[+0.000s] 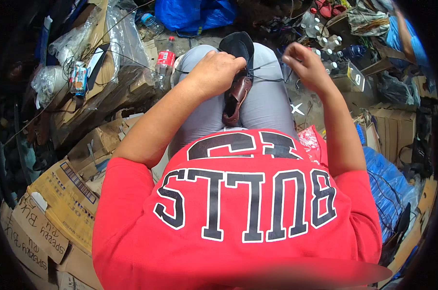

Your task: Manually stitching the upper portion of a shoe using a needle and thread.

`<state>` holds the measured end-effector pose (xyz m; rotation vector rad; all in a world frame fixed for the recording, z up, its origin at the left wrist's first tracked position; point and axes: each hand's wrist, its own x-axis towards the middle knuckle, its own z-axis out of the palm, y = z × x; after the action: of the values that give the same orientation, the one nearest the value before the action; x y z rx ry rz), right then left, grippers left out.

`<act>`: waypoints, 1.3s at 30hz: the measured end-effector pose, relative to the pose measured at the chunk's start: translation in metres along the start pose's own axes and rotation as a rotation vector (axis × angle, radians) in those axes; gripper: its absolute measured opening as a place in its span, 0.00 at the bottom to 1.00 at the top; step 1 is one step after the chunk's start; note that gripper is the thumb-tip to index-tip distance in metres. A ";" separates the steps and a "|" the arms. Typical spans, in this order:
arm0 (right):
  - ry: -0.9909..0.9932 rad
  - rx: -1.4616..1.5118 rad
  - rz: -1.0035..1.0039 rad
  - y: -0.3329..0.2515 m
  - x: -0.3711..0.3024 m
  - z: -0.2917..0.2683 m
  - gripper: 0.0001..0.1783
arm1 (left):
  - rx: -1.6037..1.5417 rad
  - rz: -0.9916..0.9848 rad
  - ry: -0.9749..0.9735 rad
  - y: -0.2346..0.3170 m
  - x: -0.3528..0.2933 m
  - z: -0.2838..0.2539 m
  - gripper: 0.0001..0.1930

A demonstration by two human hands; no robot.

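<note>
Between my grey-trousered knees rests a brown leather shoe (237, 99), its opening toward me and its black sole (238, 45) showing at the far end. My left hand (218, 71) is closed on the shoe, fingers bent over it where sole and upper meet; its fingertips are partly hidden. Dark thread (270, 79) stretches from the shoe's right side toward my right hand (305, 65). That hand is raised beyond my right knee, thumb and fingers curled together on the thread. Another strand crosses my left knee.
A red-labelled bottle (166, 58) stands by my left knee. Cardboard (66, 193) and clear plastic (127, 43) lie to the left. Ahead is a blue plastic bag (197, 14); several small white-capped bottles (328, 43) are at the far right. Blue sheeting (386, 188) lies near my right elbow.
</note>
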<state>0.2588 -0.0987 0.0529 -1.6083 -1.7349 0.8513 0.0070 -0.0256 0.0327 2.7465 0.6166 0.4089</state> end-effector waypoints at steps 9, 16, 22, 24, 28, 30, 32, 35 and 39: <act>-0.143 -0.671 -0.371 -0.026 0.013 0.013 0.07 | 0.003 -0.032 -0.098 -0.004 -0.004 -0.002 0.05; -0.282 -0.750 -0.463 -0.028 0.021 0.033 0.03 | -0.006 -0.005 -0.157 -0.007 -0.009 -0.014 0.04; -0.104 -0.598 0.078 0.070 -0.024 -0.037 0.03 | 0.120 -0.475 -0.078 -0.070 -0.121 -0.072 0.07; 0.077 0.183 0.420 0.080 -0.031 -0.056 0.08 | -0.630 -0.729 0.224 -0.080 -0.141 -0.083 0.06; 0.186 1.079 0.008 0.031 0.010 -0.043 0.07 | -1.110 -0.292 0.575 -0.049 -0.083 -0.115 0.06; 0.056 1.320 -0.196 -0.018 0.028 -0.013 0.10 | -1.396 -0.070 0.620 -0.007 -0.045 -0.114 0.09; -0.189 1.464 -0.193 -0.053 0.025 -0.001 0.13 | -1.606 -0.026 0.407 0.023 -0.038 -0.116 0.11; -0.379 0.914 -0.093 -0.053 0.003 -0.007 0.14 | -1.397 -0.223 -0.106 0.026 -0.061 -0.119 0.12; -0.249 -0.111 0.198 0.011 -0.049 -0.040 0.13 | -0.072 -0.383 -0.067 -0.018 -0.106 -0.124 0.08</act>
<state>0.3011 -0.1453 0.0672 -1.8362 -1.8392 1.1072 -0.1324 -0.0306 0.1180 2.4832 1.0601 0.2423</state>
